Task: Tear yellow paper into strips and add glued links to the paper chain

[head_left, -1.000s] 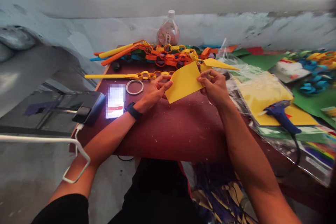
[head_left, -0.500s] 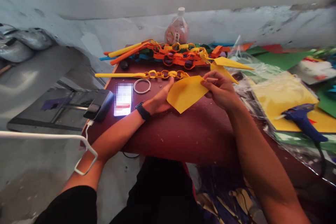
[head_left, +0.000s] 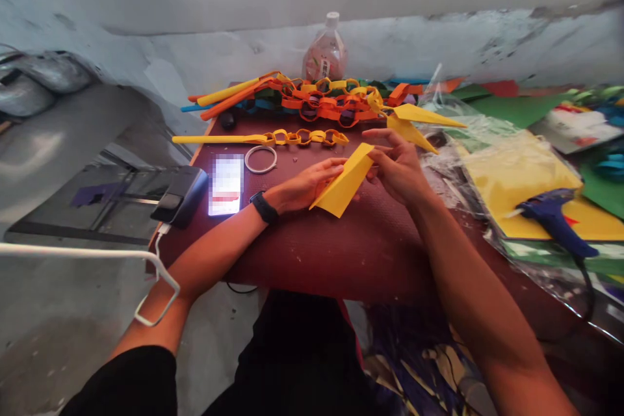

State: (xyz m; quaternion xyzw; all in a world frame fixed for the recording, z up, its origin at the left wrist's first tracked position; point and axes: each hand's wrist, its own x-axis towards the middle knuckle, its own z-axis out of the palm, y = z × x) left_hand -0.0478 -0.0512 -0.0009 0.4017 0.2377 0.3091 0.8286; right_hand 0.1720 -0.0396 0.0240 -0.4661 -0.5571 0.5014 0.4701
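Observation:
A yellow paper sheet point(head_left: 344, 183), folded at an angle, is held up above the table between my two hands. My left hand point(head_left: 312, 185) supports it from the left, its fingers partly hidden behind the sheet. At the upper right edge, the fingers of my right hand point(head_left: 397, 166) are closed on the same paper. Beyond them lies a paper chain of yellow links point(head_left: 305, 137) joined to a yellow rolled paper tube point(head_left: 212, 140). Farther back, yellow folded paper points point(head_left: 426, 116) stick out from a heap of orange and yellow chains point(head_left: 331, 104).
A lit phone point(head_left: 227, 185), a roll of tape point(head_left: 260, 159) and a dark device point(head_left: 179, 195) occupy the table's left side. Rightward, a blue glue gun point(head_left: 553, 218) rests on yellow paper sheets point(head_left: 507, 172) in plastic. A clear bottle point(head_left: 325, 52) stands at the back.
The yellow sheet has turned from a broad, flat view to a narrower, folded, tilted one. My left fingers have shifted up behind it, and my right hand has moved slightly left.

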